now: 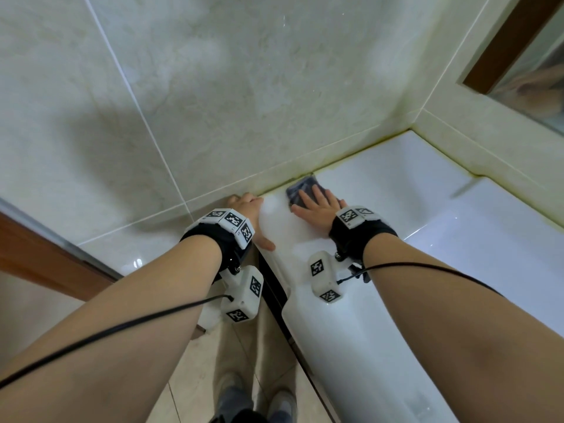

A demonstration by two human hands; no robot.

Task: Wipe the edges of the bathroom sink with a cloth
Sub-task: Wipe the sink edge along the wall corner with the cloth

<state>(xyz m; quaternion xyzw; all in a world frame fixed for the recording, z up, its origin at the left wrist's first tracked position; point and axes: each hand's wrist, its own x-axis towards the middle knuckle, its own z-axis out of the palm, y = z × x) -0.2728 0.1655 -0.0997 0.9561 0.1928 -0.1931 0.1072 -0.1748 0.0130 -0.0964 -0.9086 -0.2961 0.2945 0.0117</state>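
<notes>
Currently my right hand (317,204) lies flat, fingers spread, pressing the dark cloth (300,190) on the sink (396,190) rim's far-left corner by the wall. My left hand (254,219) grips the rim's side edge. Risk: glossy surface, cloth may slip or skip the stained seam. No legible writing; wrist markers only.

The right hand (317,203) lies flat on a dark cloth (300,187) at the far left corner of the white sink (427,209). The left hand (254,221) holds the sink's left edge, near the tiled wall (213,87).
</notes>
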